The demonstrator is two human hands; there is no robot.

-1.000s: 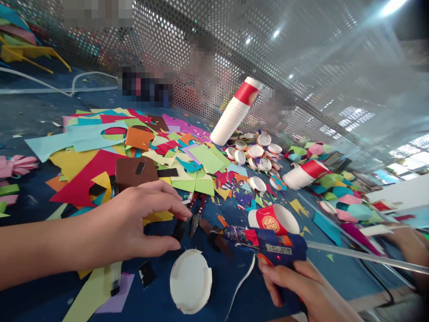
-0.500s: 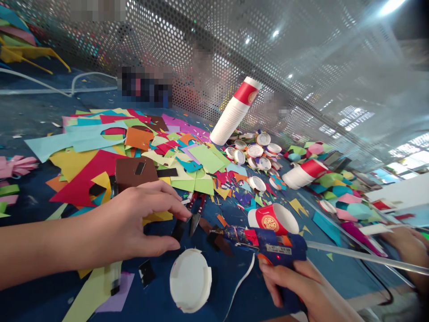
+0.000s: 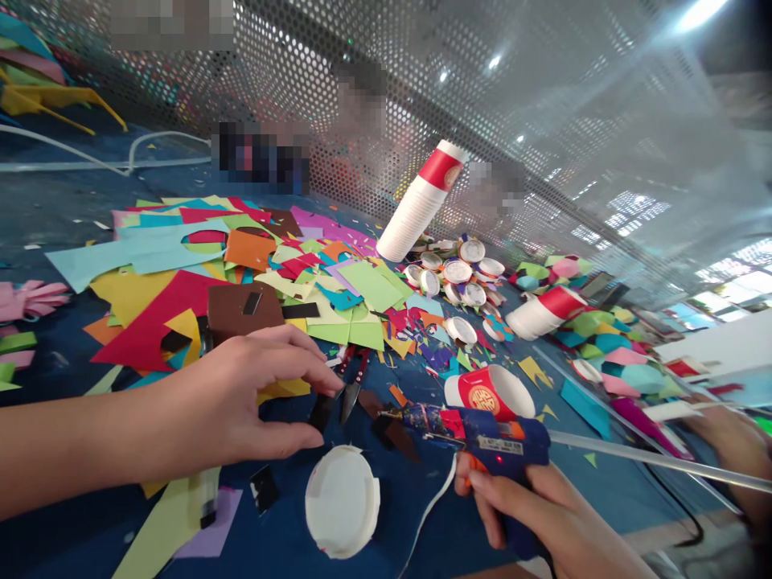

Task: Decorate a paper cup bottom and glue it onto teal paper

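My left hand [image 3: 241, 402] hovers at centre left, thumb and fingers apart, with nothing visibly held. Its fingertips are near a black paper piece [image 3: 321, 412] and scissors [image 3: 353, 390]. My right hand [image 3: 531, 507] is wrapped round the handle of a blue glue gun [image 3: 494, 438], whose nozzle points left over dark brown paper scraps. A clear glue stick [image 3: 651, 460] sticks out of its back end. Below and between my hands lies a round white cup base [image 3: 342, 503]. Behind the gun a red and white paper cup [image 3: 491, 392] rests on its side.
Coloured paper [image 3: 162, 249] is heaped at the left. A tall, leaning stack of cups [image 3: 419, 201] stands behind, beside many cut cup bases [image 3: 458, 271]. More stacked cups [image 3: 546, 312] lie farther right. Another person's hand [image 3: 724, 430] is at the right edge, near a purple glue gun [image 3: 651, 430].
My right index finger has shifted slightly at the glue gun's orange trigger. The gun has moved a little to the left. My left hand looks unchanged.
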